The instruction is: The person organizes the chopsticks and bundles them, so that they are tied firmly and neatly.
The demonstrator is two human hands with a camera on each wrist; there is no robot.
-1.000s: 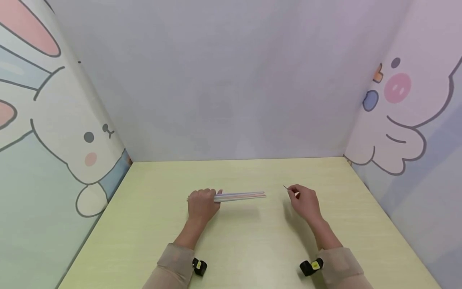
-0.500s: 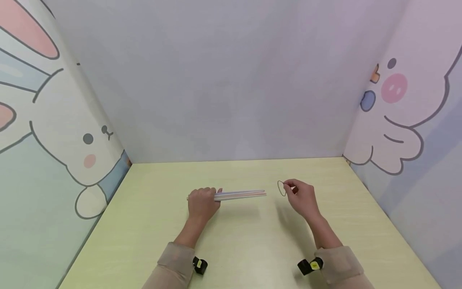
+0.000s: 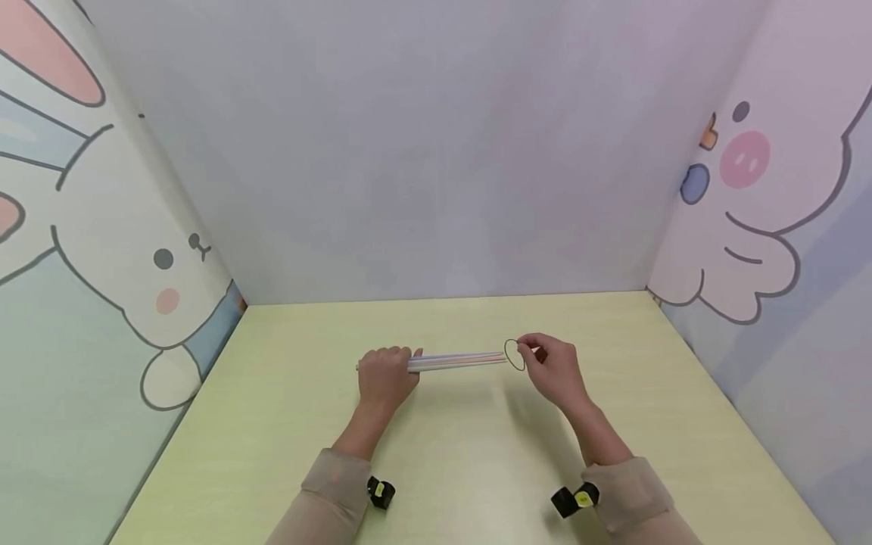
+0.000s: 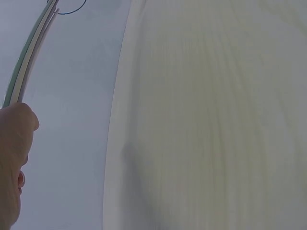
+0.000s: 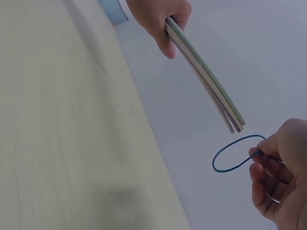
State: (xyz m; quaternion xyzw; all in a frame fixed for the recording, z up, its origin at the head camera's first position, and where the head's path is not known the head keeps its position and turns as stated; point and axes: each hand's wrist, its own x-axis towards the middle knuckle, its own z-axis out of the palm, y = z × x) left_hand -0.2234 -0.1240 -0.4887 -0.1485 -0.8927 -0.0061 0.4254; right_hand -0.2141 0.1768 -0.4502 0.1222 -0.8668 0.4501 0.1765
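Note:
My left hand (image 3: 386, 378) grips a bundle of several pastel chopsticks (image 3: 458, 362), held level above the table with their thin ends pointing right. In the right wrist view those ends (image 5: 237, 125) stand slightly spread. Between thumb and forefinger my right hand (image 3: 555, 372) pinches a thin dark rubber band (image 5: 214, 163), which hangs as an open loop. The band is right by the chopstick tips; in the right wrist view it appears just beyond them, not around them. The left wrist view shows the left hand (image 4: 14, 148) at its edge, with part of the bundle.
A pale wooden table (image 3: 436, 446) lies below both hands. Behind it rises a plain grey wall (image 3: 443, 151), with cartoon-printed panels at the left (image 3: 109, 250) and right (image 3: 749, 227). Small black cameras hang at the left (image 3: 381, 493) and right (image 3: 575, 499) wrists.
My right hand has moved left, bringing the rubber band close to the chopstick tips. The band has turned so its loop shows. The left hand and chopsticks have barely shifted.

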